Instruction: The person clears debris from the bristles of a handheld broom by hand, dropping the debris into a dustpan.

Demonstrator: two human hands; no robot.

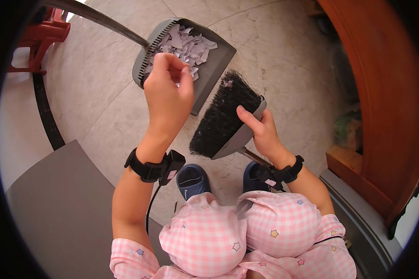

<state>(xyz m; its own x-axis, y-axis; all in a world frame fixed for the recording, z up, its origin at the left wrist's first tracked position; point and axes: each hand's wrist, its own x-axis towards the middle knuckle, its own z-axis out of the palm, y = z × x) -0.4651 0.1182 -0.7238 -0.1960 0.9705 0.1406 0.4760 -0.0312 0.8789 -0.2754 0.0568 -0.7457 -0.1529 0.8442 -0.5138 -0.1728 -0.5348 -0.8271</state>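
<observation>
Right now, your right hand [265,135] is holding the broom [228,111] by its grey head, the thumb pressing along the near face while the other fingers are mostly hiding behind it. The bristles are pointing leftward and away from that hand, so they are facing your left hand [168,93] and the dustpan [212,70]. The head's long axis is slanting, running from beyond your right thumb back toward you on the left, roughly in line with the dustpan's open lip. The broom handle [257,156] is passing close by your right wrist.

Your left hand is hovering over the near side of the dustpan, its thumb and fingers narrowing into a pinch; you cannot tell from here whether a scrap is sitting between them. The paper scraps [195,49] are lying under and just beyond those fingertips, heaping toward the toothed back wall.

A pale tuft [228,83] is clinging to the bristles at their far end. It is sitting to the right of your left fingertips and ahead of your right thumb, which is appearing the nearer, though that hand is busy gripping; your left is reaching nearest the scraps.
</observation>
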